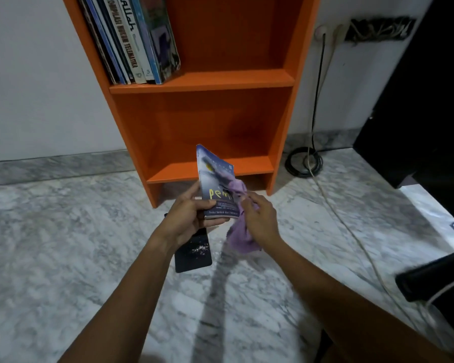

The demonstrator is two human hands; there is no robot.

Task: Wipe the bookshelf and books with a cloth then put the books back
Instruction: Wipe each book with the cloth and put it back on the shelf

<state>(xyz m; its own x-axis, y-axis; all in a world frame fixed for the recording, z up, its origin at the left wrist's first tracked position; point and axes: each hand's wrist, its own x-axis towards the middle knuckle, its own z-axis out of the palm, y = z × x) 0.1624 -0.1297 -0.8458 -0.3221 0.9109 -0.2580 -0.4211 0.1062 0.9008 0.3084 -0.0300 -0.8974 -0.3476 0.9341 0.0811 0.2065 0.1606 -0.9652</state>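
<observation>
**Paperback mid-wipe, gripped at 1 end only**

The left hand [192, 218] grips the blue book [215, 174] by its lower end, thumb across the cover, so it stands nearly upright between the 2 hands. The right hand [260, 218] clutches the purple cloth [240, 239] bunched against the cover's right side, with a tail hanging below the wrist. A dark book [193, 254] lies flat on the floor directly beneath the left hand. The orange bookshelf [220, 79] stands beyond both hands, with a row of books [134, 40] leaning up and to their left.

The blue book looks thin and already bowed. Its far end is unsupported, so a firm stroke could crease the cover or lever it out of the left hand's hold, dropping it onto the dark book.
</observation>
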